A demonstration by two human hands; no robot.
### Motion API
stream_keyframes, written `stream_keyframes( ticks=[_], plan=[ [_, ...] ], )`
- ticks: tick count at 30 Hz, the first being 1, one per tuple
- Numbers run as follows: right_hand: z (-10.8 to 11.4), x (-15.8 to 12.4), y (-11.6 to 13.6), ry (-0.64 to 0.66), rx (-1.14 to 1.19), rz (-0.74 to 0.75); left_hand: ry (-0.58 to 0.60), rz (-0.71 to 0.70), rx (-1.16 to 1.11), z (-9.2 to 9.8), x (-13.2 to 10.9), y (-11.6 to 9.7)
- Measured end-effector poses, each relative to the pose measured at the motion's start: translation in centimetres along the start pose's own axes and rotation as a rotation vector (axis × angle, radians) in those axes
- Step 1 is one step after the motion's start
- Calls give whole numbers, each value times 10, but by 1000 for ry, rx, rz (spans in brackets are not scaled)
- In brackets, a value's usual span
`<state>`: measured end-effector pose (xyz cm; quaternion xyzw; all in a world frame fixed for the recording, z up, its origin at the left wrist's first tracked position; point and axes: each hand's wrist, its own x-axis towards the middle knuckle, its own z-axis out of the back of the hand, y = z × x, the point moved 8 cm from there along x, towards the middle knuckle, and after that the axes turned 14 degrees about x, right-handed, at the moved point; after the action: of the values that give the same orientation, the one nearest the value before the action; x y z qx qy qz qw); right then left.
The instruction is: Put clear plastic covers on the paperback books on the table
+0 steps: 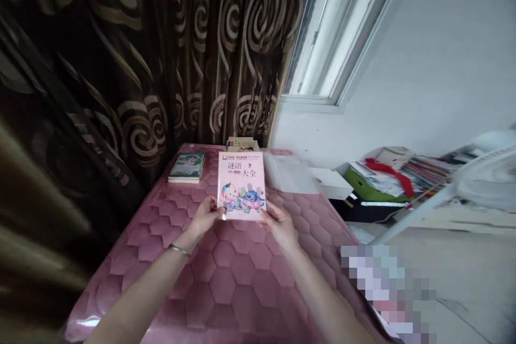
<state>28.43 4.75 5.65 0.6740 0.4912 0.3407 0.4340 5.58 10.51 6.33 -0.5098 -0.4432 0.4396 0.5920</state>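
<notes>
A pink picture book [242, 185] with cartoon figures and large Chinese characters on its cover is held up in front of me, its cover toward me. My left hand [206, 212] grips its lower left corner, thumb on the front. On the opposite side, my right hand [280, 221] pinches the lower right corner. Both hands are above a table with a pink hexagon-patterned cover [229, 279]. Left of the held book lies a small stack of books [186, 167] with a green cover on top. Behind it, partly hidden, are more books [241, 143].
Clear plastic sheets [292, 172] and a white box [331, 183] lie at the table's right side. Beyond are piled books and papers [427, 166], a green bag [368, 185] and a white fan [487, 172]. A dark patterned curtain [201, 54] hangs along the left and back.
</notes>
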Motion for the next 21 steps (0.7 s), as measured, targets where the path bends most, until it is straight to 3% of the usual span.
stream_keyframes(
  ticks=[6, 13, 17, 21],
  plan=[
    [-2, -2, -3, 26, 27, 70, -44, -91, -27, 0, -2, -1],
    [1, 3, -4, -5, 66, -59, 16, -24, 39, -1, 2, -9],
    [8, -2, -25, -38, 99, -149, 11, 21, 81, 0, -2, 6],
    [0, -3, -43, -37, 90, -162, -65, 15, 139, 16, -5, 20]
  ],
)
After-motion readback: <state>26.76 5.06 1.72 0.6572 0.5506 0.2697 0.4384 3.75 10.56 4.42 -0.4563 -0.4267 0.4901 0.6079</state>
